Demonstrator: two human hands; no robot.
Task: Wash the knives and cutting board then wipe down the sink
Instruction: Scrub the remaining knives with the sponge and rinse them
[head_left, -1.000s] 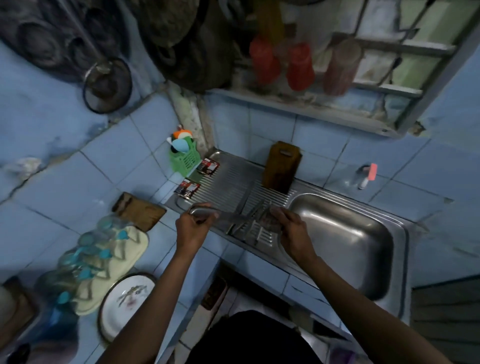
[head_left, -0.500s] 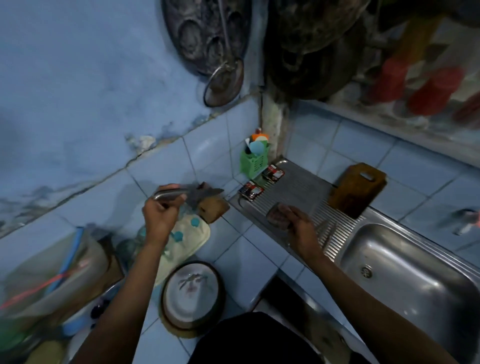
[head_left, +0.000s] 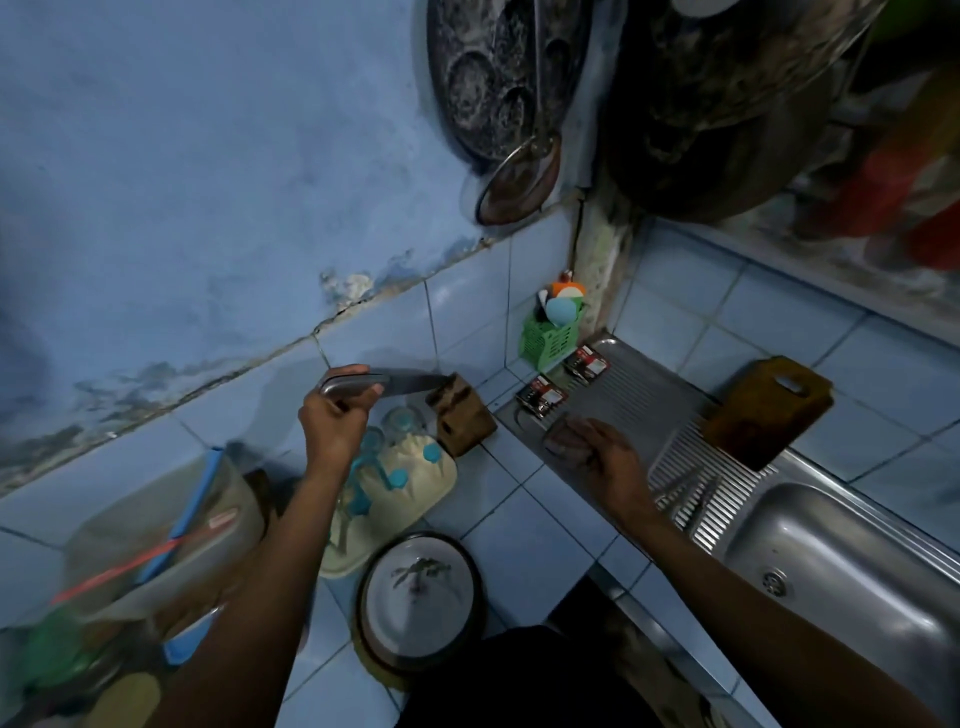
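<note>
While we work outward from the body, nearest is one covered plate (head_left: 418, 603) on the tiled counter, and beside it a cream tray (head_left: 395, 493) of upturned glasses with teal caps, count unclear in the blur. Left hand (head_left: 332, 423) is closed around the metal handle of one knife (head_left: 384, 383), held level, blade tip touching the top of the wooden knife block (head_left: 460, 415) against the wall tiles. Right hand (head_left: 602, 457) rests on the steel drainboard (head_left: 623, 400); fingers look loosely bent over something dark, but we cannot tell whether it grips anything.

Further right, a small bunch of knives (head_left: 685, 493) lies on the ribbed part of the drainboard, just beside the sink (head_left: 841, 551); at least three, exact number too blurred to count. One cutting board (head_left: 763, 413) leans upright against the back tiles at the drainboard's far edge. Two small red-and-black packets (head_left: 543, 401) sit at the drainboard's left end, one green basket (head_left: 549, 340) in the corner behind them. Dark pans hang on the wall above.

Progress, as we judge it: washing looks done or nearly so, since knives are laid out to drain, the board stands on edge, and the basin holds nothing. We read this step as putting the first knife into the block. Left: the remaining knives to stow, then wiping down the sink, which shows no cloth or sponge at work yet.
</note>
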